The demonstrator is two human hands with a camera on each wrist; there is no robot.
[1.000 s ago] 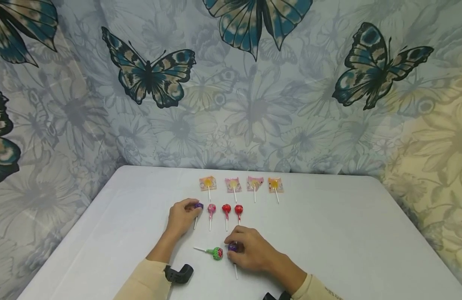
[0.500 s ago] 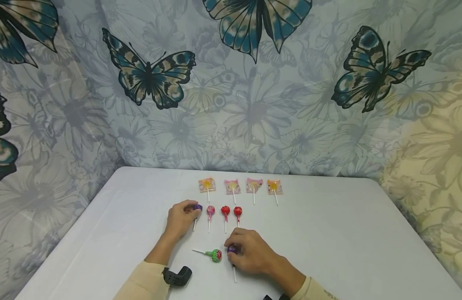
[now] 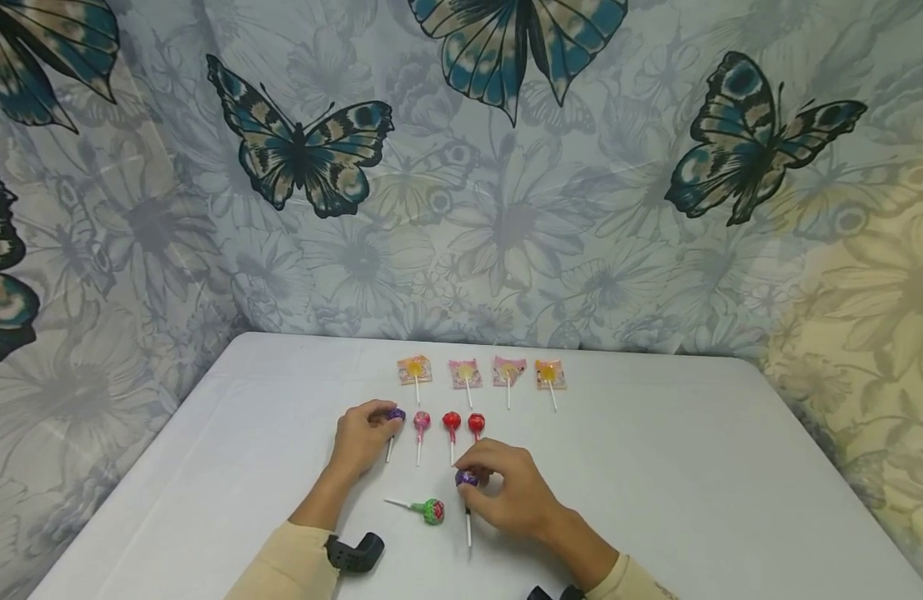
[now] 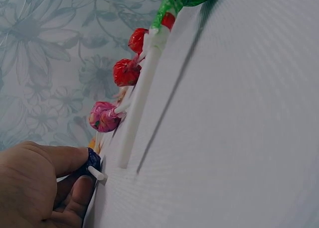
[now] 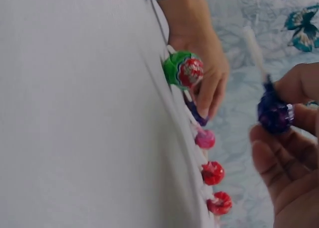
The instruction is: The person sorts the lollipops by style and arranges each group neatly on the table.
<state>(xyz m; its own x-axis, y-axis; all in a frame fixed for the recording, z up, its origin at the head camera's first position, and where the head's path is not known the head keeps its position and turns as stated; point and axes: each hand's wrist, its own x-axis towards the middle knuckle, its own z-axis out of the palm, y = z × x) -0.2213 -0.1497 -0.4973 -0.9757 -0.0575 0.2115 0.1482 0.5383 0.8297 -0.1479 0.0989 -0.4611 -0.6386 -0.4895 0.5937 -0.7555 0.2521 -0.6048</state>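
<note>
My left hand (image 3: pixel 365 435) pinches the purple-wrapped lollipop (image 3: pixel 396 414) at the left end of the middle row, its stick pointing toward me. In the left wrist view that dark wrapped head (image 4: pixel 93 161) sits between thumb and fingers. With my right hand (image 3: pixel 509 487) I hold a second purple lollipop (image 3: pixel 467 478) by its head, its white stick hanging toward me. The right wrist view shows this purple head (image 5: pixel 275 113) gripped between thumb and fingertips, off the table. A green lollipop (image 3: pixel 433 511) lies just left of my right hand, its stick pointing left.
Right of my left hand lie a pink lollipop (image 3: pixel 422 421) and two red lollipops, one of them (image 3: pixel 451 421) beside the pink. Behind them is a row of several flat lollipops in clear wrappers (image 3: pixel 414 369). All rest on a white table (image 3: pixel 656 467) against a butterfly-patterned wall.
My right hand has lifted the second purple lollipop and moved it slightly forward, toward the red ones. The left hand stays on its purple lollipop.
</note>
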